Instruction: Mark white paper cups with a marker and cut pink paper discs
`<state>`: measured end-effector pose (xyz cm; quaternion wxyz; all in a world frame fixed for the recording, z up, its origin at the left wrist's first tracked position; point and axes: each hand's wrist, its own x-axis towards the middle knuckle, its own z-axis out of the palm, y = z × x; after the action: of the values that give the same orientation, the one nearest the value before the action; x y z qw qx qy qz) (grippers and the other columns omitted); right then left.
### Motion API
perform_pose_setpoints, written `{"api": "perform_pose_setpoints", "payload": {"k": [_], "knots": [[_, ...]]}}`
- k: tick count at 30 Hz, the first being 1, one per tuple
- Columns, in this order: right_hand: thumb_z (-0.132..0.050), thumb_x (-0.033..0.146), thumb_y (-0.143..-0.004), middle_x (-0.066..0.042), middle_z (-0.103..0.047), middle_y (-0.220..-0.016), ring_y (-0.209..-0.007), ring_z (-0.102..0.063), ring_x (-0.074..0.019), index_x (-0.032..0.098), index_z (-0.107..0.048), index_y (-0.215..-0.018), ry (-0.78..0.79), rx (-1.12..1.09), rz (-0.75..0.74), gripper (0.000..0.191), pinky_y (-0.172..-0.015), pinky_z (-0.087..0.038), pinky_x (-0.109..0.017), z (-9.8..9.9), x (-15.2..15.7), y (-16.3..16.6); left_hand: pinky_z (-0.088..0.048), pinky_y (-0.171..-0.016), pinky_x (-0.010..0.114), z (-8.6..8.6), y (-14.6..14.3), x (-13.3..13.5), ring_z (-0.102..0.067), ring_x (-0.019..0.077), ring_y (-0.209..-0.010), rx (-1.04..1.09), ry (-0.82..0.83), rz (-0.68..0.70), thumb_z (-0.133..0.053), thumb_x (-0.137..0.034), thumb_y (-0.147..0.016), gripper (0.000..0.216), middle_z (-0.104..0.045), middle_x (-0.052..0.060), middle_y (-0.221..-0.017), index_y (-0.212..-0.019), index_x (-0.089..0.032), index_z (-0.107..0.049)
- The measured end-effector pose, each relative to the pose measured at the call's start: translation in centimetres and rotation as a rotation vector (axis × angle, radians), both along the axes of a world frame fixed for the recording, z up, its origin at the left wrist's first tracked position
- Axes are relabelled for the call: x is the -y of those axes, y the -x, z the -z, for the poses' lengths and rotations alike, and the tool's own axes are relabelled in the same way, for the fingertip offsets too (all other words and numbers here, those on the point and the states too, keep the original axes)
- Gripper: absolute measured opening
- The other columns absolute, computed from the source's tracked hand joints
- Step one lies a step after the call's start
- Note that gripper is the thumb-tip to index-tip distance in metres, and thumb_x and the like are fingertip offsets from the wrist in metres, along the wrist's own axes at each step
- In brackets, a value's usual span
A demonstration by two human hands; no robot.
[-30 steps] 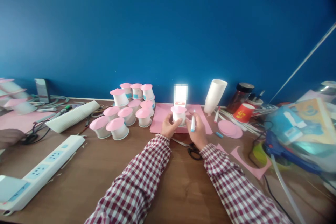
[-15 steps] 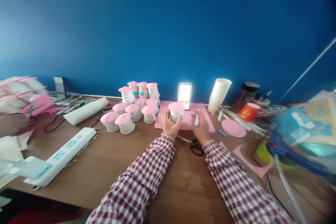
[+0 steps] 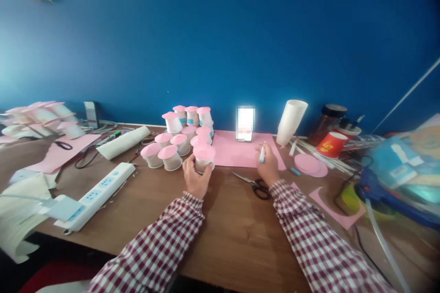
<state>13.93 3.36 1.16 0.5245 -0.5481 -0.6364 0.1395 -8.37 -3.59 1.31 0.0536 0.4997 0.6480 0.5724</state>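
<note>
Leftward from above the pink sheet (image 3: 230, 150), the left hand (image 3: 196, 182) has carried an inverted paper cup (image 3: 204, 152) topped with a pink paper disc, while the right hand (image 3: 268, 167) has stayed near the right part of that sheet. In the head view, the only one, the held cup is upright on the near right side of a cluster of matching pink-topped cups (image 3: 171, 159), some of them stacked at the far side. Left thumb and fingers are clamped around its lower wall; I cannot tell whether its rim already rests on the table (image 3: 237, 233) or whether it touches its neighbours.

The right hand's fingers are closed around a white marker pen (image 3: 262, 153) with a pale blue end. Open scissors (image 3: 259, 189) lie near the sheet, just left of that wrist; farther right are a small blue marker cap (image 3: 294, 171), loose pink discs (image 3: 308, 165) and, beyond them, a leaning stack of white paper cups (image 3: 291, 123).

My judgement is that the step in hand is setting this cup down with the others. The next move seems to call for bringing it level onto the wood, then easing thumb and fingers apart without nudging the overhanging discs alongside, the pen kept well clear of the cups
</note>
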Motion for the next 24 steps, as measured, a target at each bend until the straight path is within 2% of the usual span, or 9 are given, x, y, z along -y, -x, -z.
{"api": "perform_pose_setpoints", "payload": {"k": [6,13,20,24], "knots": [[-0.045,0.023,-0.08,-0.009,-0.066,-0.1,-0.091,-0.062,-0.0224,0.018,-0.053,-0.111,-0.015,0.027,0.013,0.032,-0.083,-0.048,-0.038,0.0,0.2,0.0,-0.037,-0.097,0.042,0.4,2.6,0.1,-0.045,0.0261,-0.112,0.036,0.247,-0.131,-0.063,-0.038,-0.068,0.058,-0.047,0.012,-0.113,-0.119,-0.015,-0.046],[-0.046,0.027,-0.081,-0.009,-0.067,-0.1,-0.09,-0.063,-0.0228,0.019,-0.052,-0.113,-0.021,0.021,0.004,0.034,-0.082,-0.048,-0.039,0.5,-0.2,-0.2,-0.036,-0.095,0.048,0.5,3.1,-0.4,-0.046,0.0318,-0.11,-0.118,0.355,-0.156,-0.059,-0.034,-0.071,0.051,-0.052,0.016,-0.107,-0.115,-0.011,-0.047],[-0.047,0.028,-0.081,-0.009,-0.066,-0.1,-0.089,-0.063,-0.0222,0.019,-0.051,-0.113,-0.018,0.006,-0.017,0.034,-0.082,-0.048,-0.039,0.6,-0.1,-0.2,-0.036,-0.097,0.046,0.4,3.3,0.3,-0.044,0.0288,-0.113,-0.002,0.292,-0.17,-0.066,-0.03,-0.065,0.065,-0.045,0.015,-0.115,-0.121,-0.012,-0.037],[-0.047,0.028,-0.081,-0.01,-0.066,-0.1,-0.088,-0.063,-0.0221,0.019,-0.051,-0.112,-0.006,-0.015,-0.016,0.034,-0.081,-0.048,-0.039,0.5,-0.1,-0.2,-0.041,-0.091,0.045,1.0,3.0,2.5,-0.047,0.0255,-0.106,0.003,0.231,-0.177,-0.056,-0.031,-0.074,0.04,-0.045,0.014,-0.108,-0.109,-0.013,-0.045]]}}
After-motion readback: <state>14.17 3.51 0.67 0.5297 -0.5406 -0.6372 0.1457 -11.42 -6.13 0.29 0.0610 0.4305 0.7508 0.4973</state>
